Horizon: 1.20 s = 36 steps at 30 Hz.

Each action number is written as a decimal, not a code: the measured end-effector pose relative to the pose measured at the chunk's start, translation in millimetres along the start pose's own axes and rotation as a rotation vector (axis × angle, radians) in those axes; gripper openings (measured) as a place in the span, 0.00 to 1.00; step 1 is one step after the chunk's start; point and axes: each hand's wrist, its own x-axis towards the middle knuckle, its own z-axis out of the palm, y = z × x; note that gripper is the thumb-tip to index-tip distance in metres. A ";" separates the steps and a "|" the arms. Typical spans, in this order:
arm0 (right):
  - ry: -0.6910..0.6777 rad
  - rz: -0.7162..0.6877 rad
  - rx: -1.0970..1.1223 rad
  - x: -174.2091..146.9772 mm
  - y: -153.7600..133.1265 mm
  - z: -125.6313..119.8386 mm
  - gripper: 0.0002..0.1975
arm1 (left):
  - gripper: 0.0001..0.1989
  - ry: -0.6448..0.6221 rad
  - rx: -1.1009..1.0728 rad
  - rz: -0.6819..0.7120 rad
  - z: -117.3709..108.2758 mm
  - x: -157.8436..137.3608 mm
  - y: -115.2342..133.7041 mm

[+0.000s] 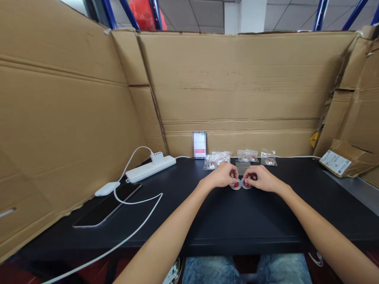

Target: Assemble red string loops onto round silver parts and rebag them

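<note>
On the black table [219, 213], two small clear round discs with red centres lie side by side, their edges touching or nearly so. My left hand [222, 174] has its fingertips closed at the red middle of the left disc [236, 187]. With thumb and finger pinched, my right hand [261, 177] grips the right disc [246, 186] at its red part. The fingers partly cover both discs. Just beyond them lies a flat clear plastic bag [242, 168]. Similar red-centred discs sit in clear bags [211, 162] behind my left hand.
More bagged discs [248, 156] and a single bagged disc [269, 157] lie at the back. A lit phone [199, 146] leans on the cardboard wall [237, 79]. Left are a power strip [151, 169], a dark tablet [108, 207] and a white cable [142, 225]; right, a cardboard package [349, 157].
</note>
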 end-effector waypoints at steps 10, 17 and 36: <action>-0.141 0.043 0.034 -1.1 -1.0 0.9 0.06 | 0.06 -0.045 0.067 -0.003 9.0 -2.7 6.7; -0.096 0.055 -0.132 -3.9 -6.0 8.6 0.09 | 0.06 -0.046 0.187 -0.024 11.1 -4.7 10.2; -0.083 0.081 -0.169 -1.0 -12.4 15.7 0.08 | 0.09 0.028 0.314 -0.005 21.9 -0.1 4.0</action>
